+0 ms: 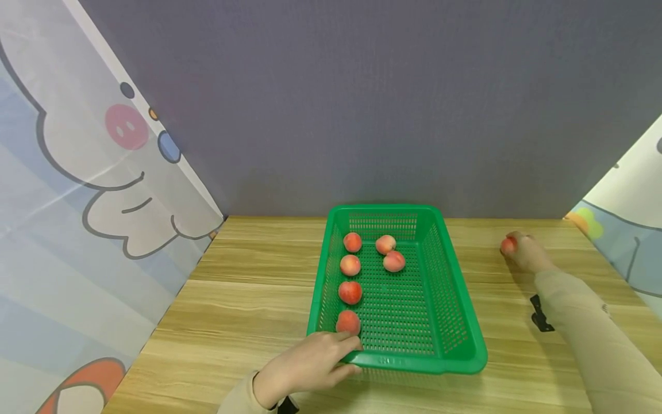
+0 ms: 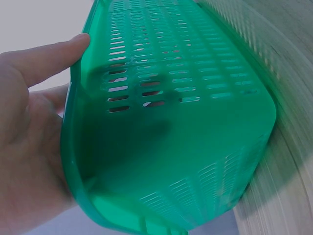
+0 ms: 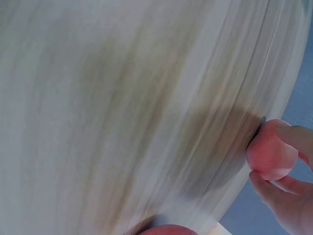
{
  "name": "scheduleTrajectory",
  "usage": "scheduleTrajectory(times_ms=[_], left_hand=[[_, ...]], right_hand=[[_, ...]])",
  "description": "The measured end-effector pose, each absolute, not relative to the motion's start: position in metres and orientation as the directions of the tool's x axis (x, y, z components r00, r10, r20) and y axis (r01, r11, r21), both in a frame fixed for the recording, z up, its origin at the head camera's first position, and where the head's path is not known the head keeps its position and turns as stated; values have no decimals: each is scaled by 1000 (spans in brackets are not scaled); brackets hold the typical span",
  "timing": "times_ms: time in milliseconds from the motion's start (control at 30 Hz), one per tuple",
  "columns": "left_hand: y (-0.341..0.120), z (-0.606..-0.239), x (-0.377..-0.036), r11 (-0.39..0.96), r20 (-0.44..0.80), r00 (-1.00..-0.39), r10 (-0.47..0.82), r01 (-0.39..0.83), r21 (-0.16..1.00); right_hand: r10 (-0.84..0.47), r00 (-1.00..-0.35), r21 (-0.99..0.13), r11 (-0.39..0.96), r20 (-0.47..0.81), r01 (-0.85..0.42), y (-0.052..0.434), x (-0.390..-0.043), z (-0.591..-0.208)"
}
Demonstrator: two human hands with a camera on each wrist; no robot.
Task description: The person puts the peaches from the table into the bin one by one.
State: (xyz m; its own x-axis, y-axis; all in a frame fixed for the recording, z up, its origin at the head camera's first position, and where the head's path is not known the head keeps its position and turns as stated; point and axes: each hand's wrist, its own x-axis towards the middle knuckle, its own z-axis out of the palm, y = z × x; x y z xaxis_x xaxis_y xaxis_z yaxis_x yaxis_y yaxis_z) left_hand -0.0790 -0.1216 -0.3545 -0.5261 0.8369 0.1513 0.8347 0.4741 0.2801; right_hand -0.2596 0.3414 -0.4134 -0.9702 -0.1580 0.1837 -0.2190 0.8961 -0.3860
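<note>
Right hand point(image 1: 524, 251) pinches a small pink peach point(image 1: 508, 245) low over the wooden surface point(image 1: 248, 287), left hand point(image 1: 310, 363) gripping the green slotted plastic basket point(image 1: 455, 322) rim—best carried gently, basket steadied.

Person, two bare hands: left hand point(image 1: 305, 368), right hand point(image 1: 524, 253). Both arms in long beige sleeves point(image 1: 595, 333), plain cloth, reaching to the wrists. Black strap or mount point(image 1: 540, 315) on right forearm; similar dark piece at left wrist point(image 1: 287, 405).

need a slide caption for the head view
Left hand grips green basket of six peaches; right hand holds another peach.
</note>
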Motion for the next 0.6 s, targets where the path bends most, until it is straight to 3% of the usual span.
scheduleTrajectory(times_ms=[600], left_hand=[[-122, -355, -79, 464, 156, -518, 841, 839, 286]], right_hand=[[-211, -967, -333, 910, 139, -247, 336, -262, -400]])
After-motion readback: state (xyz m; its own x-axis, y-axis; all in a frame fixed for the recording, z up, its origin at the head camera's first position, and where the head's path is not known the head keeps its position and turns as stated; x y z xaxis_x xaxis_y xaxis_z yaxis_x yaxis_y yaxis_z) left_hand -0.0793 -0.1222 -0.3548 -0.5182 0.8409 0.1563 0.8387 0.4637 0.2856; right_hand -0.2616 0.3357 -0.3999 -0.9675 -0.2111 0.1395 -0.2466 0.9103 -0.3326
